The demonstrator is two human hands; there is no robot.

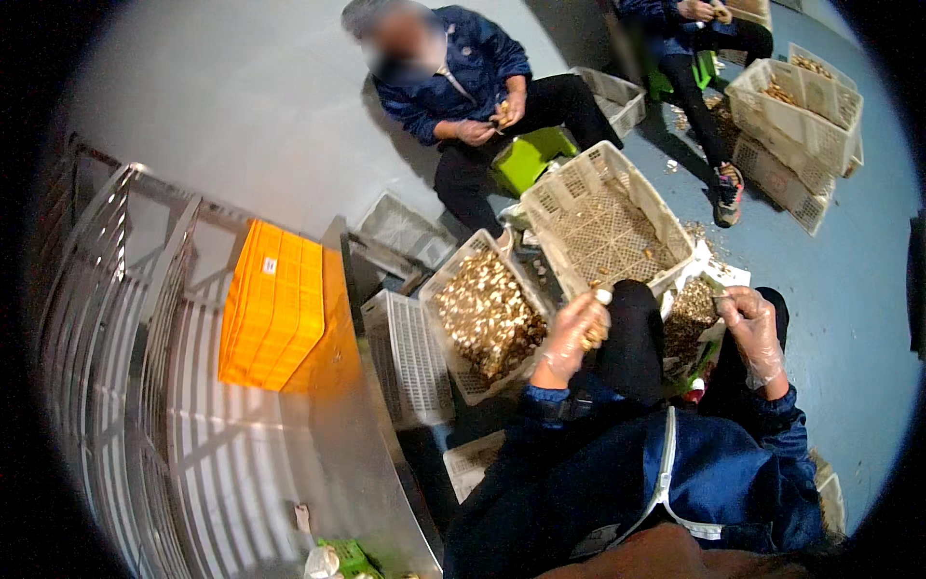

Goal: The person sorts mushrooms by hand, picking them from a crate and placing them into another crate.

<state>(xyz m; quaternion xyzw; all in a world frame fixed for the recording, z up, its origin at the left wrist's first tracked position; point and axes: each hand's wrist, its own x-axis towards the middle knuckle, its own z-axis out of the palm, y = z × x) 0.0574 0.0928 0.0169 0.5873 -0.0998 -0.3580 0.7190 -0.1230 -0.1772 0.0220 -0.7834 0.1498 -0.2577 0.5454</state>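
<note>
In a clear glove, my left hand point(574, 334) holds several small brown mushrooms point(595, 334) against its palm. One pale round end point(602, 296) shows above the fingers. My right hand point(754, 324), gloved too, is raised apart from it, pinching a small thin object point(720, 294) too small to make out. Between my knees stands a lined container point(687, 307) full of brown and pale trimmings. To the left, a white plastic crate point(463, 387) holds a heap of small mushrooms point(488, 311). Ahead, a larger mesh crate point(600, 224) has a few small pieces on its bottom.
A metal table point(340, 449) runs along my left, with an orange crate point(278, 311) and a metal rack point(145, 304) beyond. Another person point(448, 79) sits across from me. Further right, a second person point(680, 43) sits near stacked crates point(796, 108). Scraps litter the floor.
</note>
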